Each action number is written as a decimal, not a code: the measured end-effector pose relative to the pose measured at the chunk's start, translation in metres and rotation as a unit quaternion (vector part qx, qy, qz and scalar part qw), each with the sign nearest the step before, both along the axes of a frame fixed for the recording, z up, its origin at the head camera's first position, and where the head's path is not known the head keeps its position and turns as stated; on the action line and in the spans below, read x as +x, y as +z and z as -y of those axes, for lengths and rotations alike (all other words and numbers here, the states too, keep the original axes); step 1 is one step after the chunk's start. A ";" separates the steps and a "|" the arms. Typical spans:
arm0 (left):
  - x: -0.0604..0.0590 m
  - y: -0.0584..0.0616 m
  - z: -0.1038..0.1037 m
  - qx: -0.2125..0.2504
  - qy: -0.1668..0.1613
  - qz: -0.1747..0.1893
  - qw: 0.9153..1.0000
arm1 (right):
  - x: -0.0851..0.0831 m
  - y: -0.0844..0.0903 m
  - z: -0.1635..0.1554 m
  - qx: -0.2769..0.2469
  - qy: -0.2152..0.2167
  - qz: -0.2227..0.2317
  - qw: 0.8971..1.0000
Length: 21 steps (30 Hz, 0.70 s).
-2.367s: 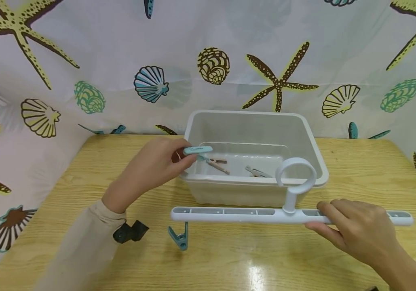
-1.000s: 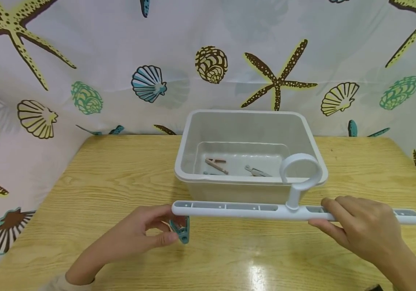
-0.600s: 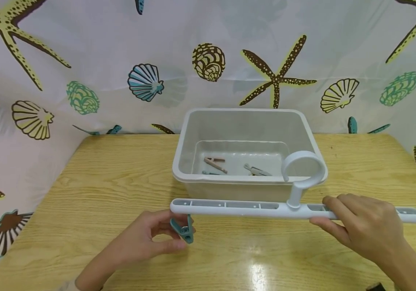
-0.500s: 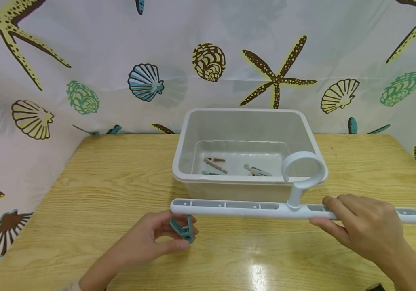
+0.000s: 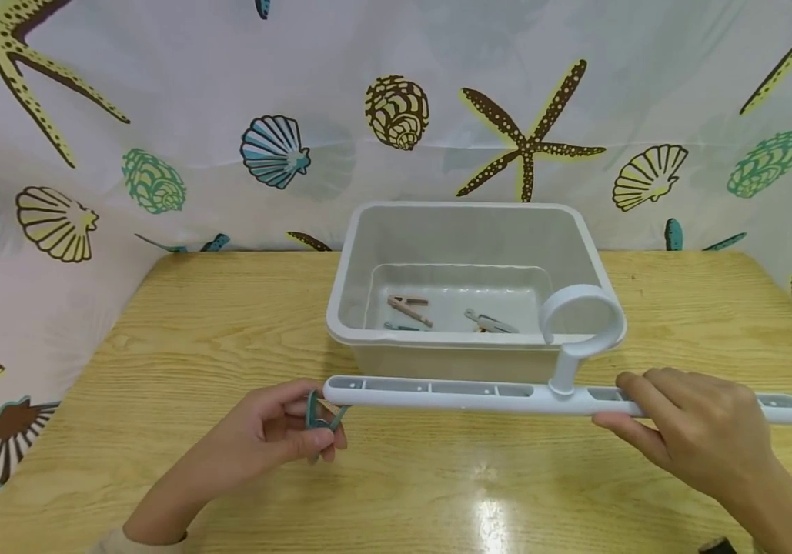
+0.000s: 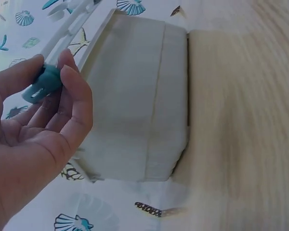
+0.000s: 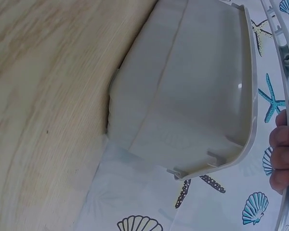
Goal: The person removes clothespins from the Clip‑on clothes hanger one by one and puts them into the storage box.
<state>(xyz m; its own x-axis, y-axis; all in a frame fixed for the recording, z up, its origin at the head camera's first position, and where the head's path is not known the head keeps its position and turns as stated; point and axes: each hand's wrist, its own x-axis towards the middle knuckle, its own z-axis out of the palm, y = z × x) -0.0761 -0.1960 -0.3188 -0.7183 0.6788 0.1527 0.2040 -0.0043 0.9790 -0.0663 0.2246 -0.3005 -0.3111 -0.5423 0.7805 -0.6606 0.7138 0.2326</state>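
My left hand [image 5: 257,435] pinches a teal clothespin [image 6: 45,83] between thumb and fingers at the left end of a white plastic hanger bar [image 5: 430,395]. In the head view the clothespin is tilted and partly hidden by the fingers; whether it still touches the bar I cannot tell. My right hand [image 5: 696,435] grips the bar near its right end, fingers over the top and thumb in front. An open ring hook [image 5: 586,288] rises from the bar, which is held up in front of a white bin [image 5: 347,292].
On the bin's floor lie a pinkish-brown clothespin [image 5: 409,311], a grey one [image 5: 492,323] and a teal one [image 5: 402,328], partly hidden by the front rim. The bin stands on a wooden table [image 5: 229,323] against a shell-print curtain [image 5: 340,69].
My left hand came down from over the bin, where it held a light teal clothespin, to the teal one at the bar's left end. That clothespin has since turned and shifted left.
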 end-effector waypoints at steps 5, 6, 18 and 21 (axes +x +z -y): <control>0.001 0.006 0.004 0.002 0.029 -0.031 0.999 | -0.001 -0.002 -0.001 0.000 0.003 -0.002 1.000; 0.001 0.007 0.003 0.000 0.043 -0.050 0.998 | -0.001 -0.003 -0.002 0.000 0.002 -0.002 1.000; 0.006 -0.002 -0.017 -0.094 0.282 -0.469 0.832 | -0.003 -0.012 -0.006 -0.005 -0.003 0.018 1.000; 0.008 -0.003 -0.019 -0.081 0.293 -0.480 0.823 | -0.003 -0.011 -0.004 -0.004 0.000 0.022 1.000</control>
<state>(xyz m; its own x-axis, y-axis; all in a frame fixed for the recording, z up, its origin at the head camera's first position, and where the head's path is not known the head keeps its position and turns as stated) -0.0686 -0.1773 -0.3219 -0.5311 0.3256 0.7822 0.8039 0.4854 0.3437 -0.0691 0.2289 -0.3118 -0.3457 -0.5361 0.7701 -0.6704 0.7153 0.1970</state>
